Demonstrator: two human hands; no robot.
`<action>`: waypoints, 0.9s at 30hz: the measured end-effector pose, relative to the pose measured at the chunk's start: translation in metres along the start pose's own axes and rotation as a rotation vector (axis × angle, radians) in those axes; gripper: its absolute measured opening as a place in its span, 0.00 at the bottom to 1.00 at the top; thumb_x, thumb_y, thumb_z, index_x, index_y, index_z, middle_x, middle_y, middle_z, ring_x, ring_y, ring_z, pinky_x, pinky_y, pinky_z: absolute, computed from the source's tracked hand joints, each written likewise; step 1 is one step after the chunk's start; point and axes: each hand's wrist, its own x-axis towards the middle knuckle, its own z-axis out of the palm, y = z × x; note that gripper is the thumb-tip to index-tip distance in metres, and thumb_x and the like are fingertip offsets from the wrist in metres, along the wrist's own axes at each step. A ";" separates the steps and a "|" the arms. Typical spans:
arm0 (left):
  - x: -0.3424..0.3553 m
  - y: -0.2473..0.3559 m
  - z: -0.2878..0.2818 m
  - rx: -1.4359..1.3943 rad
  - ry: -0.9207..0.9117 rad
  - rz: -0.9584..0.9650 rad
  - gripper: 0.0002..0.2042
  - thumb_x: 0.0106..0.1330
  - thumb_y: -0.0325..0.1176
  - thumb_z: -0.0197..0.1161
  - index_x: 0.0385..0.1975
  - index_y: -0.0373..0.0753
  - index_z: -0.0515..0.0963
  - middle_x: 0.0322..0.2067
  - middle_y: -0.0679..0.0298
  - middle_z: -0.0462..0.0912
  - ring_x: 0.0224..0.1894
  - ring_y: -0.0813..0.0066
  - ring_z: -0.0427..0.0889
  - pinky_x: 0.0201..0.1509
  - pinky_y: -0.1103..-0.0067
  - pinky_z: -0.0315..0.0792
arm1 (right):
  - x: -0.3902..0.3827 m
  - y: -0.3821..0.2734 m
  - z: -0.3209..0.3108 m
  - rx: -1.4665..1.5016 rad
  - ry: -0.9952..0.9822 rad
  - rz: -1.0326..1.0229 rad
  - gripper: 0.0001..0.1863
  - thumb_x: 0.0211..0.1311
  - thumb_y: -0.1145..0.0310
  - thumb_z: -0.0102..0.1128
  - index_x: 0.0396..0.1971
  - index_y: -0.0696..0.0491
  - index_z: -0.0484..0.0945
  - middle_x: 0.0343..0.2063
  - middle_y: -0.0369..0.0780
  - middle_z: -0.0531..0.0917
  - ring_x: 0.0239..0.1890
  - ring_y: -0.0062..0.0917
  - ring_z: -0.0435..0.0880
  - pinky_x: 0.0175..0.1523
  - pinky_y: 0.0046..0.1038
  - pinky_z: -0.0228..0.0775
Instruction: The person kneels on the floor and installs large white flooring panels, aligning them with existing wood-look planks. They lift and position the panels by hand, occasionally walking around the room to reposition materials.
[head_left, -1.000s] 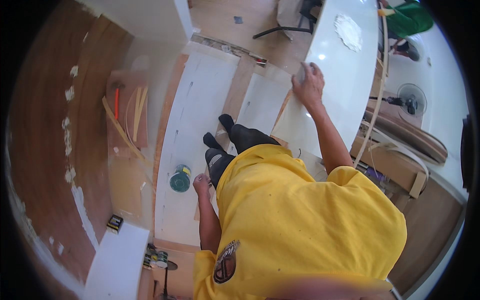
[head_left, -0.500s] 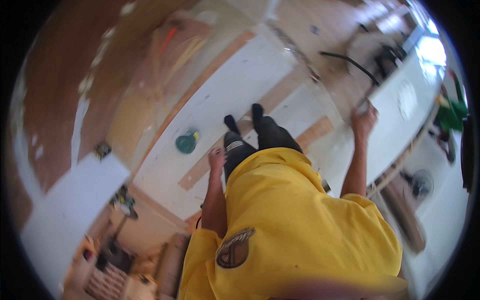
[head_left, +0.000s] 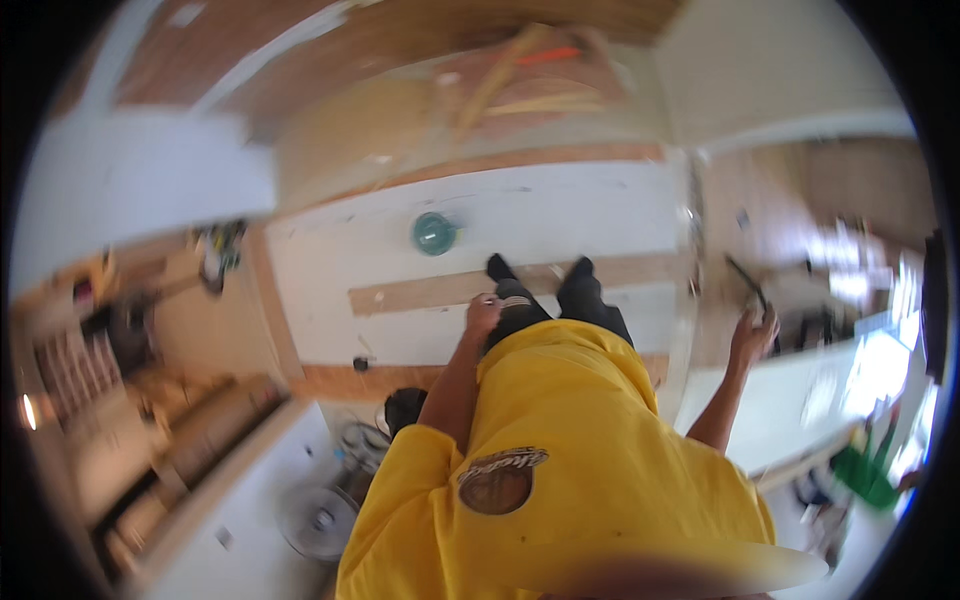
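Observation:
My left hand [head_left: 484, 314] hangs beside my left thigh with its fingers curled. What it holds, if anything, is too small to make out. My right hand [head_left: 753, 337] is stretched out to the right, near the far edge of a long pale panel [head_left: 720, 393]. Its fingers are bent, and a small greyish thing may be in them; blur hides its kind. Past my feet, a round green object [head_left: 435, 233] rests on the white board [head_left: 350, 240] that I stand on.
A wooden strip [head_left: 420, 292] lies along the board. Wood pieces [head_left: 545, 100] are at the far side. A fan [head_left: 318, 522] stands lower left, near shelves. A dark hose [head_left: 745, 278] lies right. Another person in green [head_left: 868, 470] is at the far right.
My view has swung round to the right, so the board now runs across the picture. My right hand appears lower and farther right; my left hand stays by my thigh.

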 end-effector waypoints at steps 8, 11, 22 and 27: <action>-0.013 -0.059 -0.070 0.067 0.272 0.168 0.12 0.57 0.40 0.63 0.30 0.36 0.83 0.32 0.51 0.84 0.40 0.52 0.82 0.46 0.65 0.76 | -0.068 -0.198 0.060 0.329 -0.835 -0.418 0.19 0.61 0.65 0.59 0.50 0.59 0.76 0.42 0.51 0.82 0.43 0.42 0.83 0.48 0.36 0.74; -0.021 -0.085 -0.087 0.045 0.320 0.075 0.13 0.57 0.40 0.61 0.29 0.36 0.83 0.32 0.49 0.83 0.40 0.50 0.82 0.47 0.62 0.75 | -0.088 -0.252 0.075 0.390 -0.967 -0.522 0.19 0.60 0.66 0.60 0.49 0.59 0.76 0.40 0.50 0.83 0.41 0.40 0.84 0.46 0.36 0.74; -0.065 -0.142 -0.085 -0.040 0.183 -0.226 0.13 0.55 0.35 0.57 0.27 0.31 0.82 0.29 0.45 0.83 0.32 0.51 0.83 0.39 0.64 0.78 | -0.095 -0.281 0.123 0.186 -1.166 -0.872 0.23 0.54 0.63 0.63 0.47 0.60 0.77 0.38 0.51 0.84 0.40 0.39 0.85 0.48 0.36 0.75; -0.082 -0.102 -0.065 -0.137 0.406 -0.259 0.12 0.56 0.35 0.58 0.31 0.34 0.83 0.33 0.47 0.84 0.38 0.48 0.83 0.45 0.64 0.77 | -0.076 -0.270 0.173 0.020 -1.156 -0.826 0.24 0.50 0.63 0.63 0.47 0.61 0.78 0.36 0.51 0.85 0.42 0.40 0.84 0.49 0.37 0.74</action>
